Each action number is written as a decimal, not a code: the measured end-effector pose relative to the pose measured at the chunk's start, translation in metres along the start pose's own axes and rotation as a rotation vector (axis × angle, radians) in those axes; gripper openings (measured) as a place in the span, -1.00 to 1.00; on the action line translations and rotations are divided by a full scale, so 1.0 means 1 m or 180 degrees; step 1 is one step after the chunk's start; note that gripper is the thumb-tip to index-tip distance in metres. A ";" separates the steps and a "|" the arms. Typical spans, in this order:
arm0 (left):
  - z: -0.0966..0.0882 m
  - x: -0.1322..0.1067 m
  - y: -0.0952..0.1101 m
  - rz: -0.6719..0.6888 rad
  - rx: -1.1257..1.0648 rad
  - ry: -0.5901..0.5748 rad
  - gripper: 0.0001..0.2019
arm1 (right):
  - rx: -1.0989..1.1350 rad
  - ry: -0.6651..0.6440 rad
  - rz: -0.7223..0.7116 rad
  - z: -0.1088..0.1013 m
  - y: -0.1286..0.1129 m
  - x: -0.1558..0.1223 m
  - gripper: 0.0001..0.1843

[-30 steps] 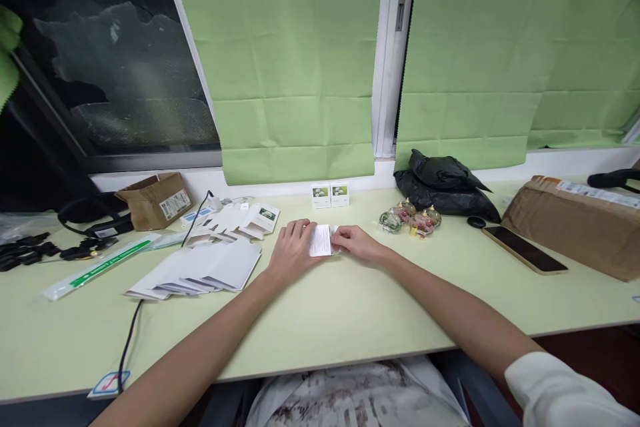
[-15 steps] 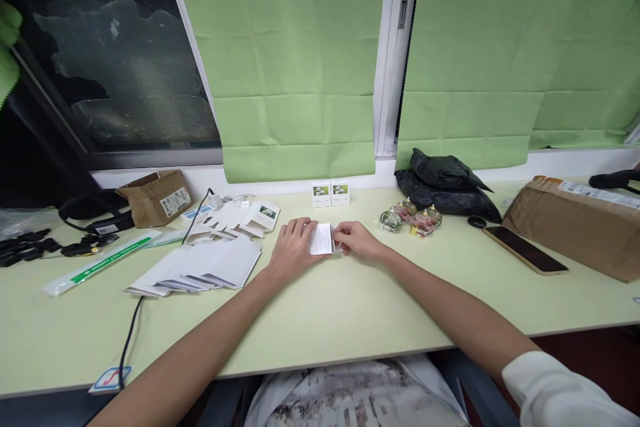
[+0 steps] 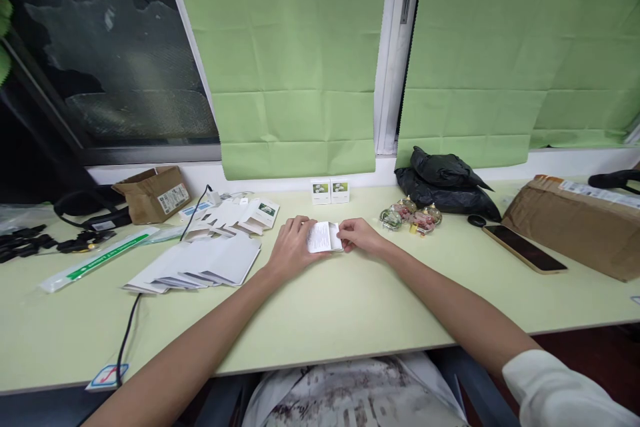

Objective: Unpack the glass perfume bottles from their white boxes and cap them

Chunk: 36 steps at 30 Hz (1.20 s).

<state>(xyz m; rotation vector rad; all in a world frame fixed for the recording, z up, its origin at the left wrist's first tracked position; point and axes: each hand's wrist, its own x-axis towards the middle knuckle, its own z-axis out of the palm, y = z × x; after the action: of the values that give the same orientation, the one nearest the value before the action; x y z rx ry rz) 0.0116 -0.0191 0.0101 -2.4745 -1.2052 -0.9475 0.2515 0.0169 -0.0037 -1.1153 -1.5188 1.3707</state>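
Note:
A small white cardboard box (image 3: pixel 319 238) with fine print on its upper face lies between my two hands, near the middle of the table. My left hand (image 3: pixel 293 245) is closed round its left side, fingers over the far edge and thumb along the near edge. At the right end, my right hand (image 3: pixel 361 236) pinches the flap with thumb and fingertips. What is inside the box cannot be seen. Two finished-looking white boxes with green pictures (image 3: pixel 330 191) stand side by side by the wall beyond my hands.
Flattened white cartons (image 3: pixel 200 263) are fanned out at left, near a brown carton (image 3: pixel 153 195) and a black cable (image 3: pixel 129 330). Rightward are clear ornaments with coloured filling (image 3: pixel 411 215), black plastic bags (image 3: pixel 445 187), a phone (image 3: pixel 525 249) and a large brown parcel (image 3: pixel 575 227).
At the box's right end, a white flap now shows where clear or greyish material was visible before. My right hand has shifted slightly right; my left hand keeps its hold.

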 end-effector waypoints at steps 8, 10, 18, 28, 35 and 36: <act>0.001 0.001 0.000 -0.0014 -0.0116 0.0032 -0.27 | -0.0184 -0.0116 -0.0262 0.003 0.004 0.005 -0.69; 0.003 0.002 -0.002 -0.0017 -0.0114 -0.0001 -0.26 | -0.0296 -0.0122 -0.0136 -0.007 0.000 0.005 -0.69; -0.006 0.006 -0.017 -0.0043 0.0230 -0.0455 -0.30 | -0.1262 0.0165 0.0313 -0.031 -0.014 -0.004 -0.72; -0.024 0.005 -0.046 0.0139 0.0661 -0.0536 -0.37 | -0.1902 0.0477 0.0496 -0.032 -0.008 0.000 -0.69; -0.040 0.010 -0.044 -0.0509 0.0622 0.0292 -0.36 | -0.2527 0.0823 0.0502 -0.031 -0.010 -0.002 -0.80; -0.041 0.012 -0.040 -0.0720 0.0442 0.0434 -0.32 | -0.2613 0.0899 0.0462 -0.030 -0.011 -0.003 -0.82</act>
<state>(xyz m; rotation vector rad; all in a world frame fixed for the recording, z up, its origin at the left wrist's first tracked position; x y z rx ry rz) -0.0327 -0.0051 0.0460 -2.1634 -1.4726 -1.0308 0.2794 0.0225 0.0105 -1.8487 -1.8516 0.6030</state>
